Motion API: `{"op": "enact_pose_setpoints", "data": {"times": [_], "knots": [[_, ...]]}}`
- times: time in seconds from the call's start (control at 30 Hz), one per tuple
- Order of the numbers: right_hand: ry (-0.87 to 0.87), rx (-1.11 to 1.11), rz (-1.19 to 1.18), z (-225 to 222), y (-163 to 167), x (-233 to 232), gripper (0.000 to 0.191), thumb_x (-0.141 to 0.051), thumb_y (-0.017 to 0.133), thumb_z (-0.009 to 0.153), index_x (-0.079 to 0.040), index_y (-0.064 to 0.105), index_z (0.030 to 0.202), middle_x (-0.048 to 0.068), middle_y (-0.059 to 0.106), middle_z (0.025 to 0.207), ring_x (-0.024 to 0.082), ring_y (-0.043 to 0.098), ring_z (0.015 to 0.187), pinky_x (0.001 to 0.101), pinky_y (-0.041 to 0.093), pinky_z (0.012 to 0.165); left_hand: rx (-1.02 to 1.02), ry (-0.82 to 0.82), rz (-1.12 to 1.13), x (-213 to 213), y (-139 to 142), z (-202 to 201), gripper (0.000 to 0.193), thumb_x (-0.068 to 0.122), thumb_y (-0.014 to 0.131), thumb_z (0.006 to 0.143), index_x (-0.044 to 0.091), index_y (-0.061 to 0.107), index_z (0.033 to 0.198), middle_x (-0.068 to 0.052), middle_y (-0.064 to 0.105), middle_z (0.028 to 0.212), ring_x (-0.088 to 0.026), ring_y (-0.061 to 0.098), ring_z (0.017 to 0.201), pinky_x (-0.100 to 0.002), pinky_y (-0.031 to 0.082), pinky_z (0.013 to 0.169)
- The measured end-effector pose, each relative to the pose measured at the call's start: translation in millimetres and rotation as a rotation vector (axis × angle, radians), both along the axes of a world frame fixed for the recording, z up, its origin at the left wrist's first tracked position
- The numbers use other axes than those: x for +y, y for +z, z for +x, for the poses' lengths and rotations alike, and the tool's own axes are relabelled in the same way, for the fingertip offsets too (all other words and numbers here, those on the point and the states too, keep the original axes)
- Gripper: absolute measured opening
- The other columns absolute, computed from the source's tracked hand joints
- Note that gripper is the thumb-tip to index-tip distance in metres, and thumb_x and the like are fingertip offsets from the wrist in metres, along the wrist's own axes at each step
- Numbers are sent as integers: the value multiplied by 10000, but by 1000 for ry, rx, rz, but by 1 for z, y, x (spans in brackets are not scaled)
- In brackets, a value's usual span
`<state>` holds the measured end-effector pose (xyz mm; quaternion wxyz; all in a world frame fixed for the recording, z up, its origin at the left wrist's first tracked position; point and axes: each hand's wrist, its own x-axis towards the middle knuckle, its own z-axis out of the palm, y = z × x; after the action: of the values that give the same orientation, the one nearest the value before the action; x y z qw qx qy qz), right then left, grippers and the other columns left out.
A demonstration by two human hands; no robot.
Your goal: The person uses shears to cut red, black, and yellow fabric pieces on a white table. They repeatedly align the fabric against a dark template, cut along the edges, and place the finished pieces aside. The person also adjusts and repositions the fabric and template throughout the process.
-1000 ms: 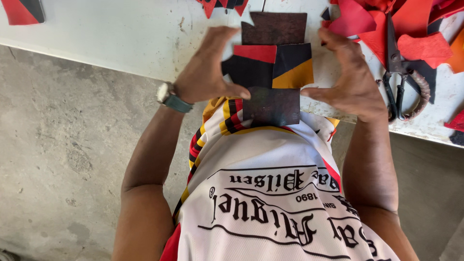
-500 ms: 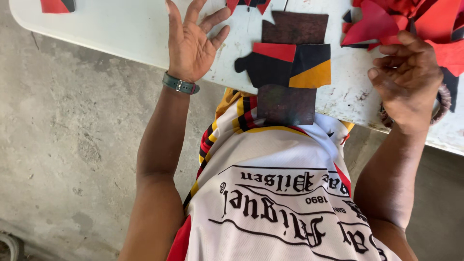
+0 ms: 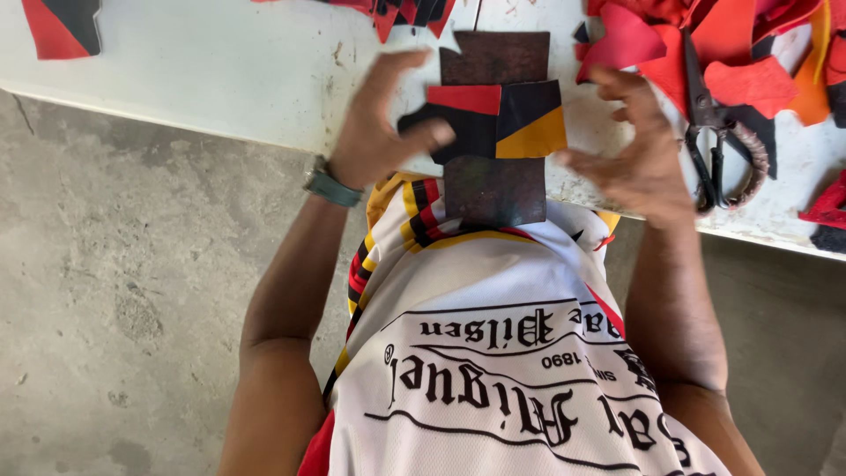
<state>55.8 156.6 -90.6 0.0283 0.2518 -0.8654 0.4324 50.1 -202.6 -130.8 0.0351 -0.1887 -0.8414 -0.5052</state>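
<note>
I see my left hand [image 3: 381, 123] curled loosely at the left edge of the stacked patches [image 3: 493, 119], thumb touching the black piece, gripping nothing. My right hand [image 3: 636, 145] hovers open just right of the stack, empty. The stack lies on a dark board [image 3: 493, 189] at the near edge of the white table [image 3: 220, 62]. Scissors [image 3: 718, 123] and red scraps [image 3: 679, 40] crowd the right side.

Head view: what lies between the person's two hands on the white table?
In the head view, between the left hand and right hand lies a dark board carrying red, black and yellow pieces.
</note>
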Motion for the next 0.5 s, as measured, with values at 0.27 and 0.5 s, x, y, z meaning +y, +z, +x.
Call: {"op": "enact_pose_setpoints", "data": {"times": [0.27, 0.5], "knots": [[-41, -96, 248, -1, 13, -41, 1041, -281, 987, 621, -47, 517, 1521, 153, 600, 1456, 333, 471, 1380, 470, 354, 1161, 157, -153, -488, 24, 22, 6, 843, 624, 878, 751, 218, 595, 1434, -145, 476, 1489, -333, 602, 1240, -584, 237, 1215], [-66, -140, 245, -1, 18, -41, 1035, -293, 995, 608, -69, 542, 1512, 131, 628, 1388, 300, 499, 1350, 474, 357, 1136, 136, -156, -486, 24, 18, 5, 763, 595, 863, 771, 209, 648, 1393, -146, 474, 1493, -322, 587, 1259, -575, 226, 1231]]}}
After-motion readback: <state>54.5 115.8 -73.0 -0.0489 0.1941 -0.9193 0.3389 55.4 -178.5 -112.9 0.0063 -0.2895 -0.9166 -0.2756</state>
